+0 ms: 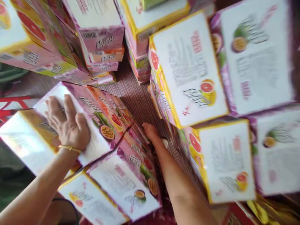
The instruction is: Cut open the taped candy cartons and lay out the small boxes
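Note:
My left hand (70,128), with a thin yellow bracelet at the wrist, lies flat with fingers spread on the white top of a purple-edged fruit carton (93,150). That carton tops a stack whose printed sides show passion fruit and grapefruit. A yellow-edged carton (25,140) sits against it on the left. My right hand (150,132) reaches far down into the gap beside the lower cartons (140,153) of this stack. Its fingers are small and mostly hidden, so I cannot tell whether they grip anything.
Tall carton stacks rise on the right, topped by a yellow-edged carton (185,62) and a purple-edged carton (257,72). More stacks (100,37) stand at the back. A narrow strip of ribbed brown floor (133,97) runs between them. Red bars (14,104) show at the left.

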A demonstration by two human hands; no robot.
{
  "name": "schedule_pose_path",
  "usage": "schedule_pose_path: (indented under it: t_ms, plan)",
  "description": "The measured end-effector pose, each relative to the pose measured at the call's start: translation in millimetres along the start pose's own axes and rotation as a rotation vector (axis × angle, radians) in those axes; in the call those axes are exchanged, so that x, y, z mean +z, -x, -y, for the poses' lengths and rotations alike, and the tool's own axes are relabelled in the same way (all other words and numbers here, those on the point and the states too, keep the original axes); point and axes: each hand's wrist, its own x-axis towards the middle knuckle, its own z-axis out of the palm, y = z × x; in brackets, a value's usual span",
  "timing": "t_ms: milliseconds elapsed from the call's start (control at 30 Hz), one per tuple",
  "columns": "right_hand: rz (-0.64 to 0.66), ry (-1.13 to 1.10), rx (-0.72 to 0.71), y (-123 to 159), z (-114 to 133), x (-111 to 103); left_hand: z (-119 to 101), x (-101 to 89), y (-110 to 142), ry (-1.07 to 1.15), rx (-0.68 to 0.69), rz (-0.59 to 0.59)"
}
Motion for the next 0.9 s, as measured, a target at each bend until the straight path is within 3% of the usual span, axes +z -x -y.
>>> schedule_pose_path:
  t_ms: [100,167,267,333,433,500,667,800,900]
  plan:
    - [-0.087,-0.055,0.032,83.9,-11.0,-9.0,-5.3,-15.6,-3.3,0.038,-0.041,0.051]
    - [-0.135,-0.078,0.057,140.2,-19.1,-11.3,-15.1,-32.8,8.4,0.102,-0.044,0.068]
    - [-0.205,-0.093,0.056,207.3,-26.4,-13.2,-43.5,-54.5,61.3,0.183,0.052,0.039]
    - [-0.245,-0.090,0.006,231.4,-25.3,-18.4,-66.3,-54.8,111.0,0.200,0.127,0.077]
    - [-0.284,-0.061,-0.125,237.1,-16.6,-36.2,-92.6,-31.7,169.6,0.159,0.083,0.090]
    - [-0.301,-0.015,-0.219,229.8,-9.3,-50.3,-100.9,-12.2,185.9,0.097,0.053,0.021]
    - [-0.303,0.006,-0.445,213.1,2.2,-69.5,-102.7,7.1,186.2,0.057,0.060,-0.061]
    - [-0.256,-0.018,-0.549,203.3,8.6,-71.1,-107.7,9.6,186.2,0.042,0.054,-0.085]
    - [-0.297,0.018,-0.595,195.2,13.0,-68.6,-112.5,15.3,187.0,0.018,0.048,-0.098]
